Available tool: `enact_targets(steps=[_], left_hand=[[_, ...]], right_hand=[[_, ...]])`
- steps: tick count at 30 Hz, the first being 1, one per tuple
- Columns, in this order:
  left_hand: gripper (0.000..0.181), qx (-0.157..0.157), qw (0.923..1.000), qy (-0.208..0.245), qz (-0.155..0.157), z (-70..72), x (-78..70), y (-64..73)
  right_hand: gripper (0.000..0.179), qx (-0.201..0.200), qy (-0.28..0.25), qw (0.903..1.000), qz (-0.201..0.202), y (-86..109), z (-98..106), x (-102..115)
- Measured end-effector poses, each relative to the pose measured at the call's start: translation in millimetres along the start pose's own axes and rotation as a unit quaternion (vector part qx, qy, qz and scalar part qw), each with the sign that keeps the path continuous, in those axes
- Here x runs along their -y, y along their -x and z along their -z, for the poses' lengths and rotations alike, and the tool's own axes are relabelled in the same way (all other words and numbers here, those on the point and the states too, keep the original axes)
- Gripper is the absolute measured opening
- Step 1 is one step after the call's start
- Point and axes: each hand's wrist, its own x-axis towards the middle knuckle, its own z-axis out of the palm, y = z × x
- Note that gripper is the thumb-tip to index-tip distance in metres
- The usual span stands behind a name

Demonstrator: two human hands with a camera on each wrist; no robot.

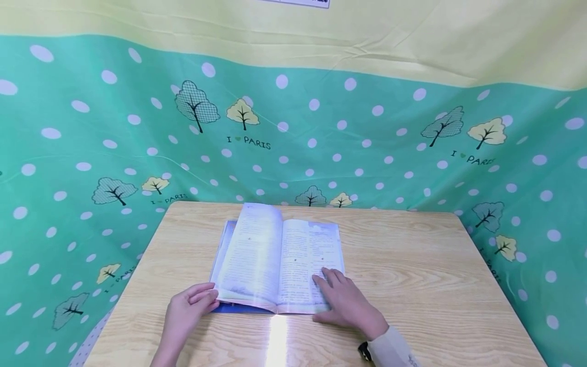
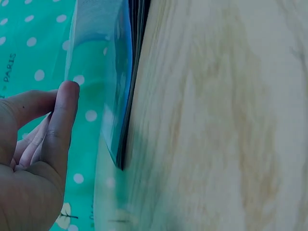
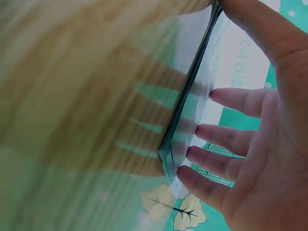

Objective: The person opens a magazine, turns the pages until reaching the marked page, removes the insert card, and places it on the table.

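An open book [image 1: 302, 265] with printed pages lies on the wooden table, a blue cover edge showing under its lower left. Its left page [image 1: 249, 260] is raised off the pages beneath. At that page's lower left corner, my left hand [image 1: 188, 311] pinches the edge between thumb and fingers; the left wrist view shows the left hand [image 2: 38, 149] at the thin page edge. My right hand [image 1: 346, 300] rests its spread fingertips on the right page, near the lower right. In the right wrist view the right hand [image 3: 255, 130] touches the page with extended fingers.
The light wooden table [image 1: 403, 255] extends around the book. Behind and beside it hangs a green dotted cloth [image 1: 367, 168] with printed trees and a yellow upper band. A bright light reflection lies on the table in front of the book's spine. A dark wristband [image 1: 364, 351] shows by the right sleeve.
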Motion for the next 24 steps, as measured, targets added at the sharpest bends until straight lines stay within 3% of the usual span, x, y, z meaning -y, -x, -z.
enact_targets(steps=[7, 11, 16, 24], left_hand=[[0.041, -0.016, 0.9992, -0.035, 0.01, 10.4, 3.9, -2.2], [0.042, -0.03, 0.9955, -0.09, 0.009, 12.6, 2.3, -2.8], [0.043, -0.05, 0.9853, -0.163, -0.003, 13.5, -0.3, -2.7], [0.043, -0.061, 0.9819, -0.177, -0.027, 14.6, -2.3, -1.0]], right_hand=[[0.088, 0.009, 0.003, 0.9999, -0.008, -0.4, 0, 1], [0.084, 0.016, -0.008, 0.9998, -0.006, -0.3, 0, -1], [0.068, 0.002, -0.016, 0.9997, 0.017, 1.9, 1, -4], [0.053, -0.014, 0.006, 0.9984, 0.055, 3.3, 4, -3]])
